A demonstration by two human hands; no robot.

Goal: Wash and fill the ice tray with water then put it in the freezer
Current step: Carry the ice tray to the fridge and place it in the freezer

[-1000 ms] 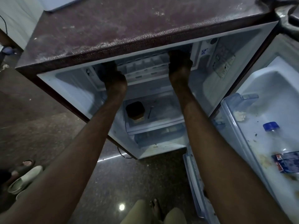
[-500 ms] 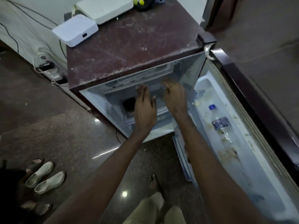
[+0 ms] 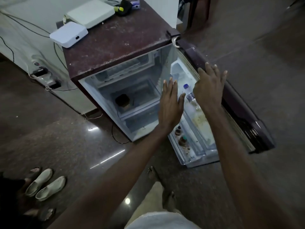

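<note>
Maroon fridge (image 3: 118, 42), white boxes (image 3: 69, 34), blue-capped bottle (image 3: 189, 95).

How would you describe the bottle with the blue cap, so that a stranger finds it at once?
Start at the small fridge with the dusty maroon top; its door stands open to the right. On the door's inner shelves, between the two hands, lies a clear plastic bottle. Its blue cap sets it apart from the small dark jars lower in the door.

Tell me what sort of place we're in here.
Probably a room in a home: a small fridge stands open on a polished stone floor, shoes lie on that floor, and a power strip lies by the wall. Both hands hold nothing.
</note>
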